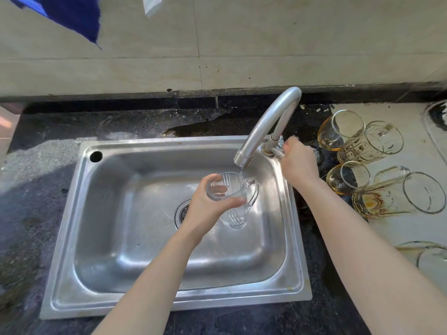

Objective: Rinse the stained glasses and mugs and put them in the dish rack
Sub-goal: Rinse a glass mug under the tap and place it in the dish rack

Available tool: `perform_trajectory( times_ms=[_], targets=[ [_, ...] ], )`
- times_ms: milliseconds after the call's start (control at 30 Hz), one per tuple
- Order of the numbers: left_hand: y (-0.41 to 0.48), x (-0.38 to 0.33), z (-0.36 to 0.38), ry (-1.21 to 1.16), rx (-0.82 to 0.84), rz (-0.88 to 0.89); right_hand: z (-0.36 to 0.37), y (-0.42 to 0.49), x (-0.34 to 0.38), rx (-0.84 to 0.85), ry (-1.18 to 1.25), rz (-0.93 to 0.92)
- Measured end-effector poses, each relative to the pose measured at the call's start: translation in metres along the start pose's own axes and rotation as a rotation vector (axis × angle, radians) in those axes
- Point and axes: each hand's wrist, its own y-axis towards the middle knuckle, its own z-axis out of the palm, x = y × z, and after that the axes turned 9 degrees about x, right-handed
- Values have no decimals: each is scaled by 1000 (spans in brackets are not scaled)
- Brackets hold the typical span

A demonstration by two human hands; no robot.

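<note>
Head view: left hand [208, 206] grips the glass mug [233, 201] round its body over the sink [121, 189], handle on the side away from the palm. Right hand [298, 163] curls round the tap lever [278, 154]. The spout [266, 119] drips just beyond the fingers. Judgement: open the tap gently and tilt the rim into the stream.

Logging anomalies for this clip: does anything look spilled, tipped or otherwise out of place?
Yes. Several stained glasses lie on their sides right of the sink, brown residue pooled inside. A puddle sits on the counter behind the sink.
</note>
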Motion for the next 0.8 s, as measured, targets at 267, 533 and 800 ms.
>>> perform_trajectory(
  times_ms=[267,533,800],
  targets=[
    [-1,-2,7,-580,24,-417,5,-63,-2,-90,202,-212],
    [-11,1,40,-1084,97,-397,14,-107,10,394,650,54],
    [-32,7,22,-763,287,-329,3,-121,20,178,689,43]
  ],
)
